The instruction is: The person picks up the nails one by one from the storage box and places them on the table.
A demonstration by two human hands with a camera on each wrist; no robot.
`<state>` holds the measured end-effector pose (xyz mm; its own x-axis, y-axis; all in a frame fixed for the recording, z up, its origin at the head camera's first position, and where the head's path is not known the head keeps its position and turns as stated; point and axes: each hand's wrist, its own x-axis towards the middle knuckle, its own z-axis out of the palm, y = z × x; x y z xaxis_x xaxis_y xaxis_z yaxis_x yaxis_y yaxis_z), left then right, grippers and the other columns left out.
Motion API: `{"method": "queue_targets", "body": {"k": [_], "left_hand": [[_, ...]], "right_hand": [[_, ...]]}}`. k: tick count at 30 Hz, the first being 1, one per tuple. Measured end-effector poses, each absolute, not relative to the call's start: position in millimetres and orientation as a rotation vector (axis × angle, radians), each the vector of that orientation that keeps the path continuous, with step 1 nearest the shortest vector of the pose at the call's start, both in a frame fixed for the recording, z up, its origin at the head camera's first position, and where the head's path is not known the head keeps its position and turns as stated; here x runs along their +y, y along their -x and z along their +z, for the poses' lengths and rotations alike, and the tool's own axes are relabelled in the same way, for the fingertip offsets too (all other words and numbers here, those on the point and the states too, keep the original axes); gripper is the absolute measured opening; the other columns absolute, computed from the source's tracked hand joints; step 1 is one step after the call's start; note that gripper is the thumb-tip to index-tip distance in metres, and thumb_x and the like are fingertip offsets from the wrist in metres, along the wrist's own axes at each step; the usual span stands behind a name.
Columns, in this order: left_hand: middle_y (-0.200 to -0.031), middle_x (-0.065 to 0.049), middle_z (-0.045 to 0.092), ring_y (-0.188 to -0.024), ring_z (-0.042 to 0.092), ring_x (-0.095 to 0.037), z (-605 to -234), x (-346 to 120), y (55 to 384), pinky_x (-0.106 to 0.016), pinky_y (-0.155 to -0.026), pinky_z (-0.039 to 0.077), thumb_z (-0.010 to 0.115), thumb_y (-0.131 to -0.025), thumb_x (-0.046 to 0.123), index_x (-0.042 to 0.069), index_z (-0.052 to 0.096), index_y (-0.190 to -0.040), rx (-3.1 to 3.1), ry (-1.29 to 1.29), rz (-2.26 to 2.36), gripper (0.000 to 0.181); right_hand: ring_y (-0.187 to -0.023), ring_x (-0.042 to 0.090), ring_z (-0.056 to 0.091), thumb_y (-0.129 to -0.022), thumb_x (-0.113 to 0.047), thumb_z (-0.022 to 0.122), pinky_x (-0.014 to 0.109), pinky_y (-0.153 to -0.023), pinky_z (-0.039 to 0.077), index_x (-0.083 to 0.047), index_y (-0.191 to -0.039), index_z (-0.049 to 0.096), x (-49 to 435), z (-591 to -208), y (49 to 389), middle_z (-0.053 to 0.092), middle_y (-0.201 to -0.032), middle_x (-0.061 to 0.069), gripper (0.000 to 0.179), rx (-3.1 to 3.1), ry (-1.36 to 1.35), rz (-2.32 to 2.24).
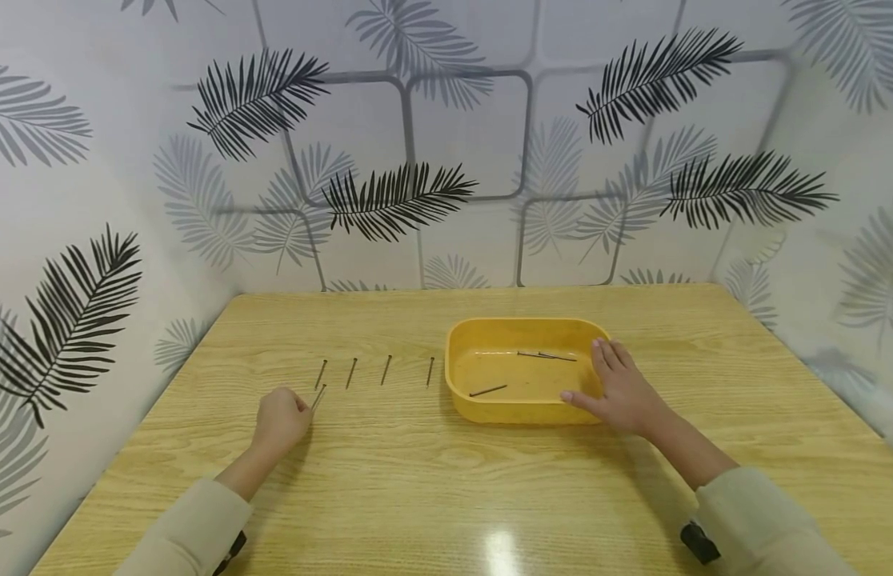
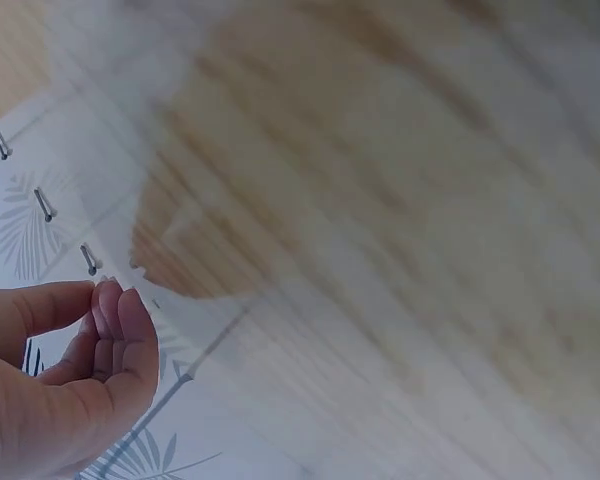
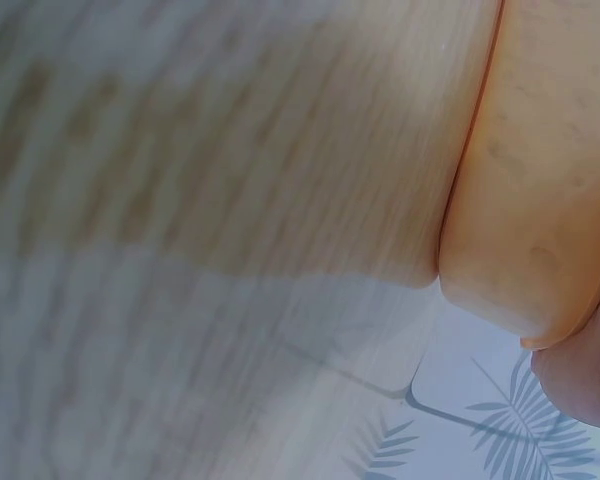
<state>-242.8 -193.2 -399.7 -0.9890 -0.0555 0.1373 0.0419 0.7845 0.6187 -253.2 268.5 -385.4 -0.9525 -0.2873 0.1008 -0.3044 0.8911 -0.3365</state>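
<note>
A thin metal nail (image 1: pixel 319 397) is pinched between the thumb and fingers of my left hand (image 1: pixel 281 420), low over the wooden table at the left. In the left wrist view, the thumb and fingertips of that hand (image 2: pixel 70 375) meet; the pinched nail is hard to make out there. Several nails (image 1: pixel 351 373) lie in a spaced row just beyond it. My right hand (image 1: pixel 629 396) rests on the right end of a yellow plastic bin (image 1: pixel 526 413), fingers extended over the rim and thumb along the front edge. Inside the bin lie a few loose nails (image 1: pixel 488 390).
The wood-grain table (image 1: pixel 432 496) reaches back to a wall (image 1: pixel 468 136) with leaf-patterned covering, which also runs along both sides. In the right wrist view the bin's outer wall (image 3: pixel 540 180) stands on the tabletop.
</note>
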Motion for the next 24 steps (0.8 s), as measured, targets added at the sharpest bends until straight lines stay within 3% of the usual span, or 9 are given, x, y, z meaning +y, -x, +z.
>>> {"method": "queue_targets", "body": {"k": [16,24], "left_hand": [[-0.038,0.01,0.024,-0.036,0.021,-0.001,-390.8,-199.3,229.9,-0.013,-0.037,0.02,0.045,-0.078,-0.008,0.017,0.029,-0.043,-2.983,-0.098,-0.87,0.047],[-0.038,0.011,0.023,-0.037,0.02,-0.002,-384.9,-197.8,224.8,-0.013,-0.038,0.019,0.051,-0.076,-0.004,0.018,0.029,-0.041,-3.015,-0.124,-0.808,0.047]], "right_hand": [[-0.137,0.05,0.005,-0.086,-0.054,0.053,0.062,-0.109,0.011,0.016,-0.141,0.011,267.7,-385.5,252.5,0.009,-0.149,0.033,0.098,-3.003,-0.477,0.555],[-0.137,0.051,0.005,-0.087,-0.054,0.052,0.062,-0.109,0.01,0.016,-0.141,0.011,268.6,-386.7,253.6,0.008,-0.149,0.034,0.098,-3.002,-0.481,0.55]]}}
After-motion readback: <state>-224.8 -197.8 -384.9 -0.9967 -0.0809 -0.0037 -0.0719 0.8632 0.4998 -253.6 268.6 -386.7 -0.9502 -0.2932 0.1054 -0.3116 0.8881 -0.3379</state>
